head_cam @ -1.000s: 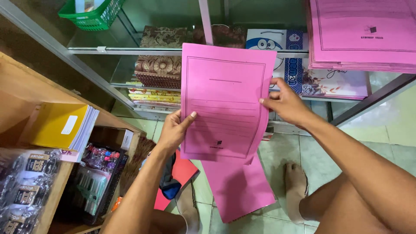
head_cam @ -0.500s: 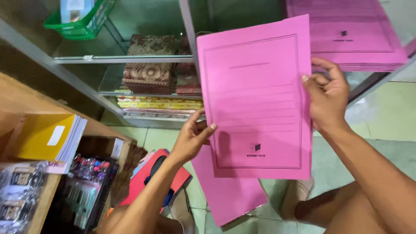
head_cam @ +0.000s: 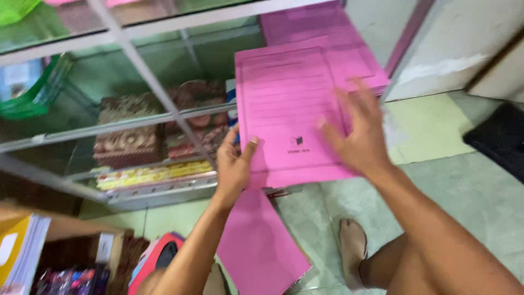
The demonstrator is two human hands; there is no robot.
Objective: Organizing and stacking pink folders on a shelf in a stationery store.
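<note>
You hold one pink paper folder, flat, closed, printed face toward you, with faint ruled lines and a small dark emblem low on the cover. It is near upright, tilted slightly, lower edge pinched by your left hand; your right hand lies spread on the cover, fingers blurred. It overlaps the pink folder stack behind.

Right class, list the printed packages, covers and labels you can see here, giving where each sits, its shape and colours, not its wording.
Pink folder: flat rectangle, dark print, between left hand and right hand.
Pink folder stack: behind it, top right.
Patterned packs: brown and cream, glass shelf.
Yellow flat packs: shelf below.
White label: small rectangle, bottom left.
</note>
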